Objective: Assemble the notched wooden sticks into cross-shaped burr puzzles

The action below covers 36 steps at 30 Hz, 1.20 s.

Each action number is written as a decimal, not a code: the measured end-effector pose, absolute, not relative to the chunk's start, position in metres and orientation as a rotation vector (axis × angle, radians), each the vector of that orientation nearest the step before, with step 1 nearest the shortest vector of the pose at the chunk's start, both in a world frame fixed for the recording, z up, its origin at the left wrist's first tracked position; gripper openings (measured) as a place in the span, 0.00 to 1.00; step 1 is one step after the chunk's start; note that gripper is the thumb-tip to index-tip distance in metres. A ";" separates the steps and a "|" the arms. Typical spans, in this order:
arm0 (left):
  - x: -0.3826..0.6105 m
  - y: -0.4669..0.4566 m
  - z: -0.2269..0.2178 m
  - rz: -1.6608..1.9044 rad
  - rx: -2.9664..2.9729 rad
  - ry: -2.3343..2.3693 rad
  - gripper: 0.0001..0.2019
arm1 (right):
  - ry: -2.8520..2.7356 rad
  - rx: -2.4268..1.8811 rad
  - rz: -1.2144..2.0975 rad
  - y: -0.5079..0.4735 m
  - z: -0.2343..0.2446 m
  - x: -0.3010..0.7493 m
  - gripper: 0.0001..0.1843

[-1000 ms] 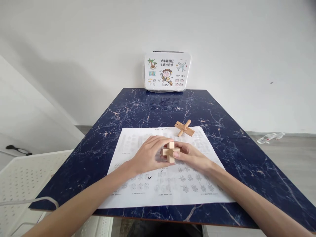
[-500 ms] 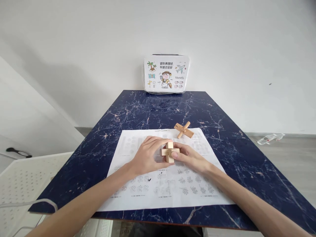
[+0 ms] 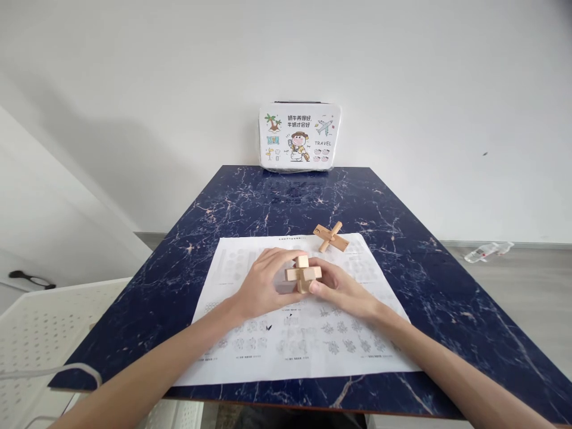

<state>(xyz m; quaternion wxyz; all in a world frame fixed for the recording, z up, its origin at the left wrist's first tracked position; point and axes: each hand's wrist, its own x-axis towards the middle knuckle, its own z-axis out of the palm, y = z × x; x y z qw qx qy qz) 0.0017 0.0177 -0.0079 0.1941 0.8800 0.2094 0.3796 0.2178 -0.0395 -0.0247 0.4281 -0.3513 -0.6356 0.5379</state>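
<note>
Between my two hands is a pale wooden burr puzzle [image 3: 303, 274], its square blocks crossing one another. My left hand [image 3: 263, 280] curves around its left side, fingers over the top and thumb near the bottom. From the right, my right hand [image 3: 342, 286] grips it, thumb at the lower front edge; the fingers behind are partly hidden. Under both hands lies a white printed sheet [image 3: 250, 363] with small puzzle diagrams. Just beyond the hands, a darker cross-shaped wooden puzzle [image 3: 331, 236] rests on the sheet's far right corner.
The sheet is on a dark blue marbled table [image 3: 286, 202]. A white cartoon-printed case [image 3: 299, 137] stands at its far edge against the wall. A perforated white surface [image 3: 40, 328] with a cable [image 3: 58, 370] is at left; clear plastic [image 3: 487, 251] lies on the floor at right.
My right thumb has slid down from the puzzle's front block to its lower edge, so more of the front shows. The view has shifted slightly.
</note>
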 end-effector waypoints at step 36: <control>-0.001 0.024 0.002 0.618 1.924 0.612 0.24 | -1.847 -1.080 0.708 -0.046 -0.022 0.221 0.25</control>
